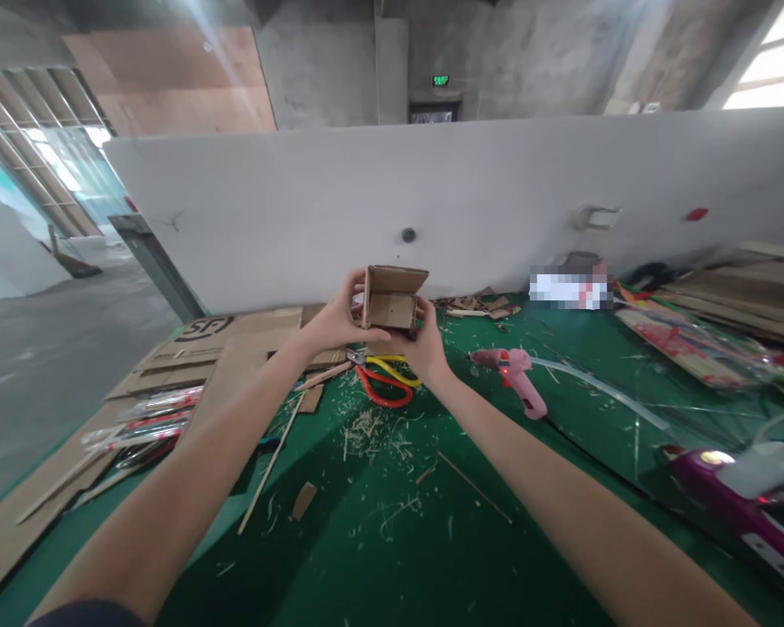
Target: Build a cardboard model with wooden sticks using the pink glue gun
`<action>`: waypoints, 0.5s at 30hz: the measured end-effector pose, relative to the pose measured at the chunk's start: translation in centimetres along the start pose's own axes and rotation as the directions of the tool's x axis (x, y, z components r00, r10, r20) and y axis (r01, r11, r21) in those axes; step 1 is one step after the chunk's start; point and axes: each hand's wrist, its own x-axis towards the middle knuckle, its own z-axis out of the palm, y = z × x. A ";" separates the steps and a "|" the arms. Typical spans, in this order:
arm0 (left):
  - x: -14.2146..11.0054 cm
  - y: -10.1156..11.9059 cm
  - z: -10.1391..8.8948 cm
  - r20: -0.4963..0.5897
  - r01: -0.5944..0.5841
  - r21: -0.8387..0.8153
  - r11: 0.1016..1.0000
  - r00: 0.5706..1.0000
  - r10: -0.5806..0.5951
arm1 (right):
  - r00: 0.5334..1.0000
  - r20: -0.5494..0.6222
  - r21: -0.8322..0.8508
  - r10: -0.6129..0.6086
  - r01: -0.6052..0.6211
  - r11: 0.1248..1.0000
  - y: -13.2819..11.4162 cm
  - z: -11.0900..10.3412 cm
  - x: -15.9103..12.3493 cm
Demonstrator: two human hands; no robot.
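Both of my hands hold a small open cardboard box (392, 300) up above the green table (392, 540). My left hand (336, 318) grips its left side, thumb under the front edge and fingers behind. The right hand (424, 344) supports the box from below and at its right side, fingers curled round it. The box's flap stands open at the top.
Scissors with red and yellow handles (382, 379) lie under the box among wood shavings. A pink glue gun (519, 376) lies to the right, a purple tool (738, 496) at the right edge. Flat cardboard sheets (222, 348) and thin sticks cover the left. A white partition stands behind.
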 end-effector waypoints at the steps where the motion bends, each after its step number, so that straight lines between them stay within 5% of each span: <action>1: -0.2 0.6 0.1 -0.009 -0.053 0.040 0.998 0.999 0.053 | 1.000 -0.014 0.003 -0.010 0.010 1.000 -0.7 0.1 -0.1; 4: -0.6 2.4 0.0 -0.016 -0.238 0.187 0.953 0.969 0.245 | 0.999 -0.040 -0.046 -0.015 0.014 0.999 -2.7 0.3 0.0; 7: -0.8 4.4 -0.4 0.032 -0.305 0.369 0.878 0.948 0.315 | 0.997 -0.081 -0.135 0.019 -0.030 0.990 -4.2 0.6 0.7; 12: -2.2 8.4 -0.9 0.013 -0.186 0.464 0.866 0.979 0.203 | 0.997 0.008 -0.177 0.081 -0.079 0.981 -6.4 1.2 0.0; 15: -4.1 11.6 -0.7 -0.102 -0.027 0.440 0.898 0.992 0.080 | 1.000 0.016 -0.268 0.016 -0.011 0.963 -8.3 1.3 -2.0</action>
